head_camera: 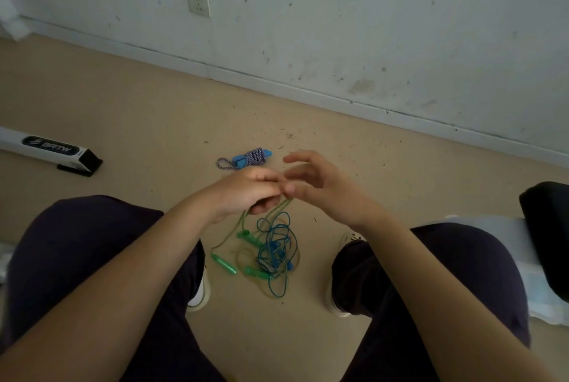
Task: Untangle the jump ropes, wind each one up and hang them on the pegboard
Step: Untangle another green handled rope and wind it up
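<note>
While the left hand (243, 193) pinches a loop of the green cord (237, 224) in curled fingers, the right hand (317, 184) hovers just beside it with its grip loosely spread, holding nothing that I can see. Below them, on the floor (138, 110) between the feet, the green rope lies knotted into the blue rope (277, 252). One wound rope (246, 159) already lies farther off, near the wall. Best to lift slowly, follow one cord to its handle (223, 263), and feed that handle back through the loops rather than tugging. No containers show.
</note>
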### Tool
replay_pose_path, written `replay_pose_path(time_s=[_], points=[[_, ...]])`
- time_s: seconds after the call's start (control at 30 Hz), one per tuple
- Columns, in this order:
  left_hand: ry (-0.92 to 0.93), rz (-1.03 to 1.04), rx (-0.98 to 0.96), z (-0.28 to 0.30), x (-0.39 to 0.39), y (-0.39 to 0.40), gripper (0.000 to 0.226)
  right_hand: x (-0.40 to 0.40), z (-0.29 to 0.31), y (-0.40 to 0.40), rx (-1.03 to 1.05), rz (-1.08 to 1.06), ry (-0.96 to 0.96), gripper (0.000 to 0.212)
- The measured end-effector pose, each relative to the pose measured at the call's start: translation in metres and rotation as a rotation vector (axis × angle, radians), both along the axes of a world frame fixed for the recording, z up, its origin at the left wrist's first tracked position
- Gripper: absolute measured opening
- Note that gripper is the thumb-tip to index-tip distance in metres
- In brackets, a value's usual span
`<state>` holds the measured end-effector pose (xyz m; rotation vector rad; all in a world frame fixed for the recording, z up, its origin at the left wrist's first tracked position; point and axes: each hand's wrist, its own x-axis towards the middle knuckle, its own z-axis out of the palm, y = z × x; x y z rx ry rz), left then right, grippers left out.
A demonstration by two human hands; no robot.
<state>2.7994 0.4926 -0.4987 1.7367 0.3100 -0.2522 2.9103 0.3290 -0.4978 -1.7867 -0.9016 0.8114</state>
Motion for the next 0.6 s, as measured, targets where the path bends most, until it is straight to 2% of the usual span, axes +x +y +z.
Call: replay_pose_path(time_s=[0.1, 0.13, 0.2, 0.3, 0.37, 0.43, 0.53, 0.6], points=[[-0.028, 0.016, 0.046, 0.003, 0.000, 0.001, 0.023, -0.003, 0.003, 0.002, -0.049, 0.015, -0.017, 0.009], [-0.034, 0.045, 0.067, 0.004, 0.000, 0.005, 0.024, -0.002, 0.004, 0.003, -0.075, -0.010, -0.047, 0.007], [-0.051, 0.122, 0.089, 0.004, 0.000, 0.014, 0.027, 0.002, 0.006, 0.002, -0.079, -0.106, -0.109, 0.014], [-0.094, 0.244, 0.109, 0.004, 0.000, 0.027, 0.031, 0.015, 0.009, -0.004, -0.023, -0.398, -0.202, 0.021], [-0.130, 0.319, 0.086, 0.004, -0.001, 0.031, 0.031, 0.022, 0.011, -0.009, -0.018, -0.483, -0.130, 0.019], [-0.157, 0.273, 0.039, 0.004, -0.002, 0.029, 0.029, 0.019, 0.013, -0.009, -0.012, -0.359, -0.013, 0.011], [-0.152, 0.103, -0.031, 0.004, -0.004, 0.013, 0.023, 0.005, 0.010, -0.004, -0.002, -0.090, 0.070, 0.029], [-0.114, 0.051, -0.058, 0.003, -0.003, 0.004, 0.027, -0.002, 0.004, 0.000, -0.008, -0.005, 0.081, 0.027]])
